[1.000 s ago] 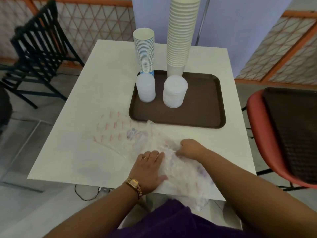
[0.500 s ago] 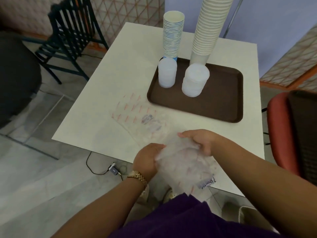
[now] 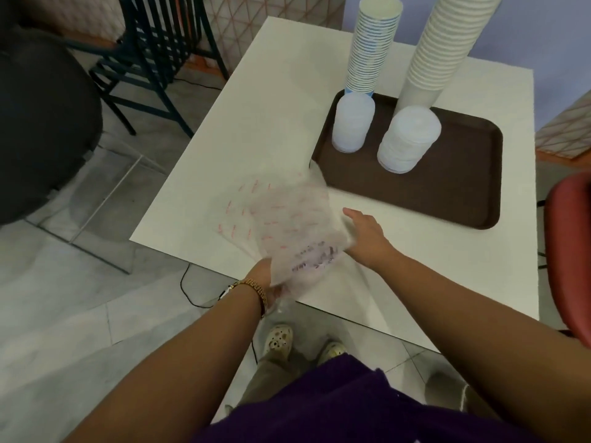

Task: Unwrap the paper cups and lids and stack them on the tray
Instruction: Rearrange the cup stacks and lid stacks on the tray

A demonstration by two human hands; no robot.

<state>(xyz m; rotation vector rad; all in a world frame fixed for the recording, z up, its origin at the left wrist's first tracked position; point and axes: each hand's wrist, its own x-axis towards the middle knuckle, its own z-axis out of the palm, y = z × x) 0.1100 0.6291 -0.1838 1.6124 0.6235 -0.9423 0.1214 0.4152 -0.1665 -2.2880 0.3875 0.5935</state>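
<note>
One clear plastic wrapper printed with red marks is lifted over the near left part of the white table, its far corner just reaching the brown tray. The left hand pinches its near edge; the right hand is spread flat against its right side. On the tray stand two cup stacks, a blue-striped one at the far left corner and a taller white one beside it, with two lid stacks in front of them.
</note>
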